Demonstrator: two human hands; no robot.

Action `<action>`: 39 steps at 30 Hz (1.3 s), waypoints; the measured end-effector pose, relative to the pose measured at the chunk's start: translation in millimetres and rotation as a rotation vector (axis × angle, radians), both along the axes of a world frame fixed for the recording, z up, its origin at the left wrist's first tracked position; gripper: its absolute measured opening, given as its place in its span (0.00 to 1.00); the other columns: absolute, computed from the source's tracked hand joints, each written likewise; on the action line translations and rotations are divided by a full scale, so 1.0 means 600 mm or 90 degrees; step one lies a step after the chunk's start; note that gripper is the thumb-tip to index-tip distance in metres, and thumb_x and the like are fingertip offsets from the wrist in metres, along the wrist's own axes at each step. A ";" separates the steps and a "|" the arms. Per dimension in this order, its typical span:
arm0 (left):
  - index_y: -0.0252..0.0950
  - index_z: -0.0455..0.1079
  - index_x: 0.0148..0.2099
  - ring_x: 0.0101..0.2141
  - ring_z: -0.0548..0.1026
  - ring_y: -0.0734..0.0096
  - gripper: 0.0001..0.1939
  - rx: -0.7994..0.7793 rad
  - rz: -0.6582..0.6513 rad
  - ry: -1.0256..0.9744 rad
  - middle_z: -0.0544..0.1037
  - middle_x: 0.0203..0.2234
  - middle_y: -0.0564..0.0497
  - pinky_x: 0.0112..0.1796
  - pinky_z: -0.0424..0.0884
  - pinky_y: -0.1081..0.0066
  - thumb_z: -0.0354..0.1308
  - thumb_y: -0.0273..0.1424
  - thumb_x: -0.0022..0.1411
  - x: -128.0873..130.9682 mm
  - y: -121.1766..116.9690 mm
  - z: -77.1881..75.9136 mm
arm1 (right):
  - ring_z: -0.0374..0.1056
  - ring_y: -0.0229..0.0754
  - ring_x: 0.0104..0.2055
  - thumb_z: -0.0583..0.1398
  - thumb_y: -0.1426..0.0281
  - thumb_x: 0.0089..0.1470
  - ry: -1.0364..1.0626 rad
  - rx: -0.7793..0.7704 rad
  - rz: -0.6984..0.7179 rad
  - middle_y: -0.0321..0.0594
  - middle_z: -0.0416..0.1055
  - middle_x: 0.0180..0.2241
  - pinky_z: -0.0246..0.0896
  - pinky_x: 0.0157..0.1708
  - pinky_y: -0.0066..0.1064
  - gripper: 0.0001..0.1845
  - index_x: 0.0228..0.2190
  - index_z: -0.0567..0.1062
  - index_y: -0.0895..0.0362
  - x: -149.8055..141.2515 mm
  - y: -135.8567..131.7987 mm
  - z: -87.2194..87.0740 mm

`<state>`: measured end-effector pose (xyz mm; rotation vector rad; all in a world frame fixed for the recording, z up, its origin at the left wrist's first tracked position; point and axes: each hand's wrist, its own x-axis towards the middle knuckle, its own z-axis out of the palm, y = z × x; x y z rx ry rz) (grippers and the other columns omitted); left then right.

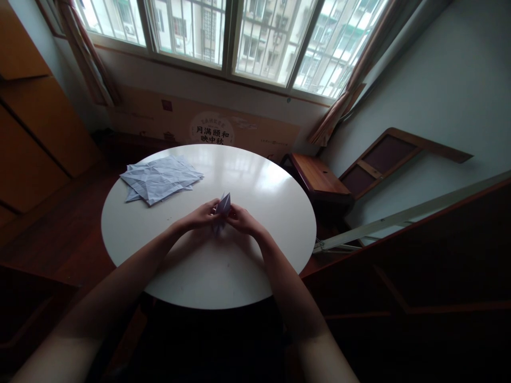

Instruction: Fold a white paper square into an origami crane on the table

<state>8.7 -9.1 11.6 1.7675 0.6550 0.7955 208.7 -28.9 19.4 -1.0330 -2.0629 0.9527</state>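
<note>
Over the middle of the white round table, a small folded piece of paper is held between my two hands. It is greyish-lilac, narrow, and comes to a point at the top. My left hand grips its left side with the fingers closed. On the other side, my right hand pinches it as well. The fingers cover much of its lower part. To the far left on the tabletop lies a pile of creased, unfolded paper sheets, apart from both hands.
Beyond the table is a wall with a printed banner under barred windows. A wooden stool or low table stands at the back right. Wooden cabinets are on the left, and a dark panel rises at the right.
</note>
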 end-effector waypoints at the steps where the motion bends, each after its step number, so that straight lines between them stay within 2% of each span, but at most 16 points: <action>1: 0.33 0.65 0.46 0.38 0.79 0.61 0.22 0.000 0.000 0.000 0.77 0.37 0.46 0.37 0.75 0.68 0.63 0.45 0.60 0.000 0.000 0.000 | 0.69 0.41 0.35 0.62 0.69 0.54 -0.002 0.002 0.000 0.42 0.75 0.37 0.65 0.38 0.33 0.17 0.46 0.73 0.60 0.000 0.000 0.000; 9: 0.33 0.66 0.46 0.37 0.78 0.62 0.22 -0.005 0.001 -0.004 0.76 0.37 0.46 0.35 0.74 0.70 0.64 0.44 0.59 0.001 -0.001 0.003 | 0.69 0.41 0.35 0.61 0.70 0.54 0.001 -0.001 0.005 0.42 0.75 0.37 0.65 0.37 0.32 0.16 0.45 0.73 0.60 0.000 0.001 -0.001; 23: 0.33 0.65 0.46 0.38 0.78 0.62 0.21 -0.010 0.004 0.001 0.76 0.37 0.46 0.37 0.74 0.68 0.63 0.43 0.59 0.001 -0.003 0.004 | 0.68 0.40 0.34 0.61 0.69 0.54 -0.019 0.003 -0.004 0.40 0.74 0.35 0.64 0.36 0.32 0.16 0.44 0.73 0.60 0.001 -0.002 0.005; 39: 0.33 0.66 0.46 0.38 0.79 0.60 0.21 0.000 0.004 0.007 0.77 0.37 0.46 0.37 0.75 0.67 0.63 0.43 0.60 0.001 -0.002 0.004 | 0.69 0.41 0.36 0.62 0.69 0.55 -0.017 0.011 0.000 0.42 0.75 0.38 0.66 0.39 0.33 0.17 0.46 0.73 0.59 0.000 -0.003 0.005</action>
